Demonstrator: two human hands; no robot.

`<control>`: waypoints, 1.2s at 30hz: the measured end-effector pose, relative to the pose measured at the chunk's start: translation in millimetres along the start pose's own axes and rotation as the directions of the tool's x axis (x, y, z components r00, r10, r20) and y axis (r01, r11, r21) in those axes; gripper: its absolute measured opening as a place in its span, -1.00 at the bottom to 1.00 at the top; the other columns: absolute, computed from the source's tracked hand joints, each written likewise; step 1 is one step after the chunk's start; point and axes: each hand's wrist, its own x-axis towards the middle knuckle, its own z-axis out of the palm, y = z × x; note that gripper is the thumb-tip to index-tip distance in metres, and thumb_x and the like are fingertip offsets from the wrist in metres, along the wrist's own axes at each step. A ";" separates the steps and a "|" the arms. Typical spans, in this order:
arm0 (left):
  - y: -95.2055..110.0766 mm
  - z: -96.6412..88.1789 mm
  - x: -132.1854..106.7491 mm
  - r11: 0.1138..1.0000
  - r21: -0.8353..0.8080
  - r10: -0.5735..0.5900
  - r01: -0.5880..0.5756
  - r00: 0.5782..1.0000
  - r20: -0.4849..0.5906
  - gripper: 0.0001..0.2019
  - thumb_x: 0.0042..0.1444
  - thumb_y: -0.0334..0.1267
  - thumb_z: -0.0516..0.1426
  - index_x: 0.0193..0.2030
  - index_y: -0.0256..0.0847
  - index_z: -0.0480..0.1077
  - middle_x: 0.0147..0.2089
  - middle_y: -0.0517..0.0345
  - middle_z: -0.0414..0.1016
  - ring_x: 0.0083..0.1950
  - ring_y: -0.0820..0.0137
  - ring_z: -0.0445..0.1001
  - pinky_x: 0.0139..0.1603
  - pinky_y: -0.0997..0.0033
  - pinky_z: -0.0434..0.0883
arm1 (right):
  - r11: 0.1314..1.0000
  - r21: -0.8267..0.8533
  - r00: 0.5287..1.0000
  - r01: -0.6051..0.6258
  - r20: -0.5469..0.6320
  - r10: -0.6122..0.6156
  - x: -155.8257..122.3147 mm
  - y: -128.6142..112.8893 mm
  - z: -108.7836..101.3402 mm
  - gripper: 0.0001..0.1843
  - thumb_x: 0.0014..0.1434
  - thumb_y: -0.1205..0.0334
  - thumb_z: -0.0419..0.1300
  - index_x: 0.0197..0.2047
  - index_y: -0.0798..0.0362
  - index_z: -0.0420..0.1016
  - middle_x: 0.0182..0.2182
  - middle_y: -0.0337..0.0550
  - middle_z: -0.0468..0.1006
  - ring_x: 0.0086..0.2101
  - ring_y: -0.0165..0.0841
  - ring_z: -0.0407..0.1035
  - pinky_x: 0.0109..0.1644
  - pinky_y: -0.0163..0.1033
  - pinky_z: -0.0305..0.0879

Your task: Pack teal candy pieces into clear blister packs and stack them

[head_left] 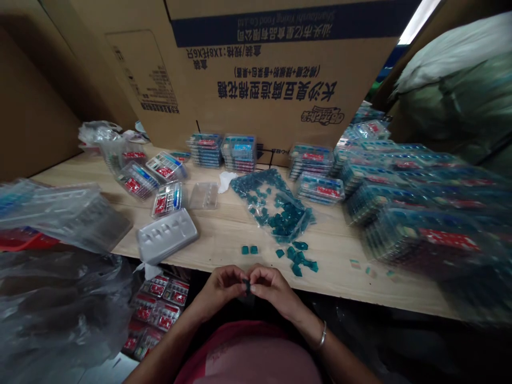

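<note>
My left hand (219,290) and my right hand (274,288) meet at the table's near edge, fingertips pinching a small dark teal plastic piece (247,287) between them. Just beyond my fingers, two teal pieces (250,249) lie side by side on the wooden table (224,234). A loose pile of teal pieces (298,258) sits to the right of those. Farther back lies a clear plastic bag of teal pieces (272,205). A metal bangle (322,335) circles my right wrist.
Stacks of clear blister packs with red labels (416,202) crowd the table's right side. A white tray (166,236) and a clear blister (204,196) lie left of the bag. Crumpled plastic sheeting (60,314) hangs at left, and a printed cardboard box (264,80) stands behind.
</note>
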 end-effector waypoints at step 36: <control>-1.7 -40.3 17.6 0.667 0.700 0.544 -0.257 0.810 -0.221 -0.92 -0.03 -0.24 0.20 -0.42 -0.19 0.46 -0.34 0.10 0.52 -0.24 0.32 0.44 -0.16 0.32 0.34 | 0.544 -0.755 0.908 0.364 0.158 -0.388 43.0 -19.4 -8.4 -0.88 0.04 0.45 0.14 -0.42 0.04 0.33 -0.43 -0.22 0.42 -0.35 -0.37 0.32 -0.22 -0.28 0.21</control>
